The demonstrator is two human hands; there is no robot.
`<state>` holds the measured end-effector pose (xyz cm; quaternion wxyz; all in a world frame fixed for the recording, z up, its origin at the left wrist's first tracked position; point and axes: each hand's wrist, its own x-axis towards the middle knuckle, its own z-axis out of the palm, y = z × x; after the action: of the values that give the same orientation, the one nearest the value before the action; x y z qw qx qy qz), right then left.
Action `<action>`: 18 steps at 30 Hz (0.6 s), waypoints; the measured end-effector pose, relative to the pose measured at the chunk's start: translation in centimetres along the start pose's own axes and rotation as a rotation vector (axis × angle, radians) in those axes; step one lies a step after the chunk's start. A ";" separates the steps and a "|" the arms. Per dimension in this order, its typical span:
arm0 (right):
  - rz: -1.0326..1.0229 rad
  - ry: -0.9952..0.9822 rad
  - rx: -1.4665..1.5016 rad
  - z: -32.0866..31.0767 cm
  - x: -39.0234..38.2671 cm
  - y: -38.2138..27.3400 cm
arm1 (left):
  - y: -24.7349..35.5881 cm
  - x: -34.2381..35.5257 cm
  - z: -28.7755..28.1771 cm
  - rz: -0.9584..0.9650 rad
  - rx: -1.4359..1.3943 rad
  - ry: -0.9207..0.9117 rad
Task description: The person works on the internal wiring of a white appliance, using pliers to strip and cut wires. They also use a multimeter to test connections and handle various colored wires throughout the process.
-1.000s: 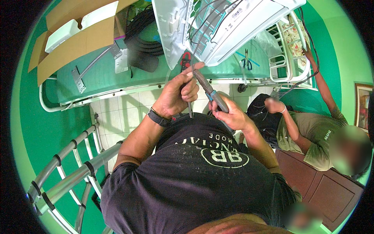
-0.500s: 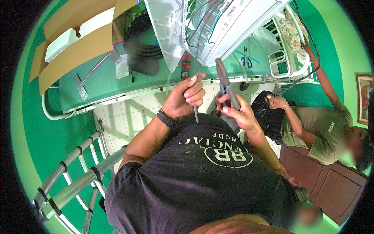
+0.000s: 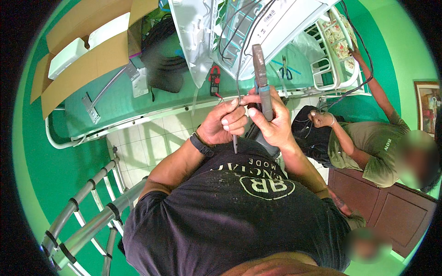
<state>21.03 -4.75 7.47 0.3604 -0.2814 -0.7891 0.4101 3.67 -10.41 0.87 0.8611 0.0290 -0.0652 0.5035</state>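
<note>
A thin dark cable [image 3: 239, 69] runs down from the white appliance into my left hand [image 3: 223, 122]. That hand is closed round it, and a short grey end [image 3: 235, 144] sticks out below the fist. In my right hand [image 3: 274, 120] I grip combination pliers [image 3: 259, 64] with grey and blue handles, their jaws pointing away from me. The fingers of my right hand come close to the cable beside my left thumb; whether they touch it I cannot tell.
Ahead is a green-topped bed [image 3: 115, 110] bearing an open carton [image 3: 87, 60], a white appliance casing [image 3: 271, 32], a red-and-black clamp meter [image 3: 214, 82] and scissors [image 3: 285, 71]. A metal ladder [image 3: 87, 202] stands at left. A person in an olive shirt [image 3: 359, 142] holds wire at right.
My right hand and the pliers have come left, close against my left hand, and the pliers now stand more upright. The cable is still in my left hand.
</note>
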 end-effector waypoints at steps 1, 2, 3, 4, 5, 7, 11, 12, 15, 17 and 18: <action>-0.001 0.006 -0.013 0.3 -0.2 0.1 | 0.1 -0.1 0.3 -0.006 0.000 0.009; -0.004 0.014 -0.025 0.6 -0.2 0.2 | 0.2 -0.1 0.5 -0.012 0.003 0.018; -0.005 0.022 -0.026 0.7 -0.2 0.1 | 0.3 -0.1 0.4 -0.013 0.027 0.015; -0.006 0.023 -0.032 0.8 -0.3 0.1 | 0.3 0.0 0.4 -0.018 0.051 0.012; -0.004 0.042 -0.044 0.7 -0.4 0.1 | 0.4 0.5 0.3 -0.041 0.077 0.007; -0.011 0.067 -0.047 0.9 -0.7 0.5 | 0.2 0.2 0.2 0.041 0.253 0.158; 0.079 0.125 -0.022 1.5 -1.1 1.9 | 1.7 0.3 -3.5 0.212 0.470 0.307; 0.128 0.140 0.004 1.4 -1.8 2.2 | 2.5 0.2 -4.6 0.246 0.577 0.321; 0.170 0.197 -0.028 -0.4 -5.9 3.6 | 4.1 -0.2 -7.0 0.265 0.833 0.443; 0.261 0.214 -0.020 -1.0 -9.4 4.7 | 4.9 -1.6 -10.7 0.243 1.042 0.541; 0.302 0.246 -0.028 -1.3 -11.1 4.9 | 5.1 -2.3 -12.5 0.216 1.106 0.626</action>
<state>29.29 -9.89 0.06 0.3847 -0.4494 -0.6935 0.4111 -0.83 -8.48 -11.89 0.6415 0.3137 0.4560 0.5312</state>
